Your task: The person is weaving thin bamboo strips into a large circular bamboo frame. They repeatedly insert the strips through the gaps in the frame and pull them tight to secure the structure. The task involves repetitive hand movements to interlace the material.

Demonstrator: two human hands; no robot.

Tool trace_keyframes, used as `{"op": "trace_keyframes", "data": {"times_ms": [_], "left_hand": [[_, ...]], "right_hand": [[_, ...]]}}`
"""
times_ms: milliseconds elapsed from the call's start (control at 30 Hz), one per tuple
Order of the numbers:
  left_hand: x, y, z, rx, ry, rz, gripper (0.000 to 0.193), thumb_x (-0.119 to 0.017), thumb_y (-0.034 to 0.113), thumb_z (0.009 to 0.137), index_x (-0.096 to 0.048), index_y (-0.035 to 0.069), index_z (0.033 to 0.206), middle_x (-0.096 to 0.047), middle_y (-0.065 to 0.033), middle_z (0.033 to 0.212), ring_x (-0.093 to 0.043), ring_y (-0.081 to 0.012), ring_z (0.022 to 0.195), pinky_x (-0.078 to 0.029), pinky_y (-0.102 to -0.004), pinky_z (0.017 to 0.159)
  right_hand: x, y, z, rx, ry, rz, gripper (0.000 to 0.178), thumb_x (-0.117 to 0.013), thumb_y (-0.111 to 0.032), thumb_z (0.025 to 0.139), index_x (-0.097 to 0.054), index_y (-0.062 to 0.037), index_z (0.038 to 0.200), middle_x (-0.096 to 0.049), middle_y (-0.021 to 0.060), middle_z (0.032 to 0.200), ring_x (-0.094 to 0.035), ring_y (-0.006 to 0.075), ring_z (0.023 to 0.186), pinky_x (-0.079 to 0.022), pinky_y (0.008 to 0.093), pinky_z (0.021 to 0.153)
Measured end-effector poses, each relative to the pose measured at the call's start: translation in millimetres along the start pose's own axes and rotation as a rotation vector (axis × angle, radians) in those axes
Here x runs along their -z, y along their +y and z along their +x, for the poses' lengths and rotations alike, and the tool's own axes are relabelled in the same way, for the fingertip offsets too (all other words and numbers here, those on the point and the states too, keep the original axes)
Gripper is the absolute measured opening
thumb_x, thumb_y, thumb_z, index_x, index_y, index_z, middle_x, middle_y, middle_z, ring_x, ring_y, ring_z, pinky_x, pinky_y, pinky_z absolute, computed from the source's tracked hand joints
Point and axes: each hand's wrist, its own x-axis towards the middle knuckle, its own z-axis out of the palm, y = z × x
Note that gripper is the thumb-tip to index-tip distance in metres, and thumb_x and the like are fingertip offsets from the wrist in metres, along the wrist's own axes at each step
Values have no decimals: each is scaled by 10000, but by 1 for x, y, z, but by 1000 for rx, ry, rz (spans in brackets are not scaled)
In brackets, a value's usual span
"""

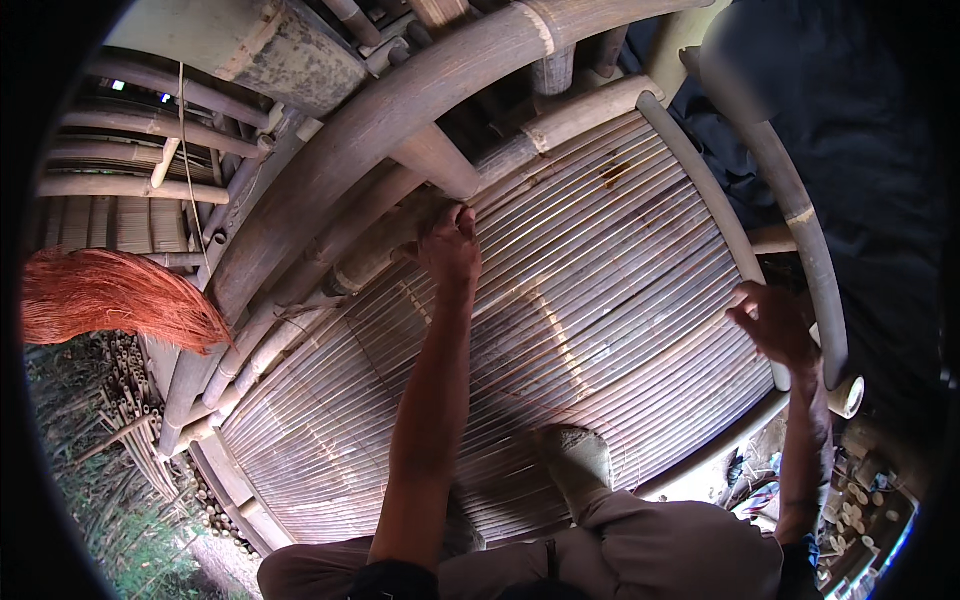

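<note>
A bamboo slatted platform (640, 250), made of long narrow strips side by side, spreads out below me. My left hand (452, 245) is closed at its far edge, fingers pinched together beside a bamboo pole (375, 262). Whatever lies between those fingers is hidden. Over the right side of the slats, my right hand (775, 328) is bent at the wrist with its fingers curled in. A thin strand may run from it, too fine to make out. One of my feet (577, 462) rests on the slats between my arms.
A thick curved bamboo rail (400, 120) arches along the far left side. Orange-red fibres (120, 298) hang in a bundle at the left. Cut bamboo pieces (135, 410) lie below it. A person in dark clothing (870, 240) is at the far right, beside another bamboo rail (800, 215).
</note>
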Motion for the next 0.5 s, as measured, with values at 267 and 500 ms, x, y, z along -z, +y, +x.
{"op": "trace_keyframes", "data": {"times_ms": [267, 500], "left_hand": [[-4, -7, 8, -79, 86, -28, 104, -666, 306, 859, -719, 219, 838, -692, -48, 829, -633, -290, 885, -365, -551, 857], [-13, -11, 6, -96, 132, -55, 59, -696, 251, 830, -706, 195, 813, -690, 1, 851, -624, -269, 907, -371, -526, 837]], "right_hand": [[-41, 2, 1, 7, -278, -341, 391, -709, -430, 830, -680, -50, 915, -704, 156, 856, -691, 320, 869, -540, 434, 781], [-36, -21, 6, -57, -782, 192, 331, -623, -346, 926, -674, -30, 843, -688, 130, 756, -693, 247, 690, -564, 370, 663]]}}
